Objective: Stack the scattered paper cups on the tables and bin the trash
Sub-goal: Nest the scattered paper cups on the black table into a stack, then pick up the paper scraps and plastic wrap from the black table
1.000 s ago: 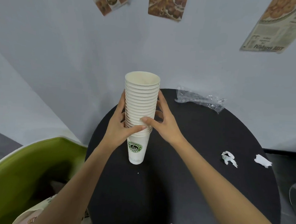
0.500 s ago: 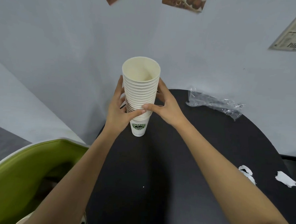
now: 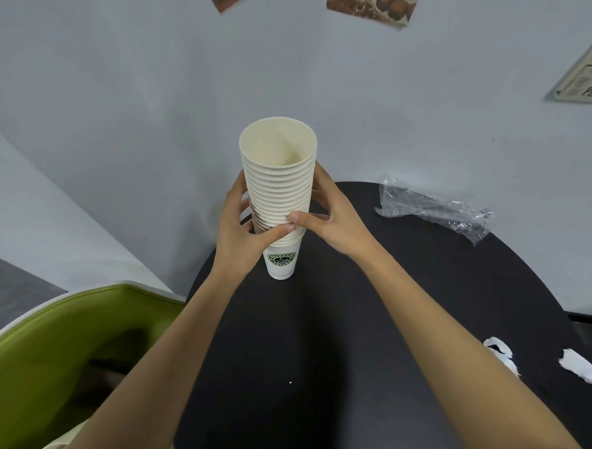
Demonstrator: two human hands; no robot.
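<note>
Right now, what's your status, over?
Left hand, right hand grip white paper cup stack, standing on round black table. Clear plastic wrapper, torn paper scraps unbinned.

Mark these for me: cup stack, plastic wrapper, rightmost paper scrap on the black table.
cup stack (image 3: 276, 189): head view, on the stacked rims midway up the stack.
plastic wrapper (image 3: 432, 211): head view, on the middle of the crumpled clear film.
rightmost paper scrap (image 3: 580, 369): head view, on the centre of the torn white piece.

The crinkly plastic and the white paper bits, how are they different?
The crinkly plastic is see-through and shiny; the paper bits are solid white. The plastic is one long crumpled piece; the paper bits are small torn scraps. The plastic lies by the wall, the paper bits far from it. Both lie loose on the black table.
</note>
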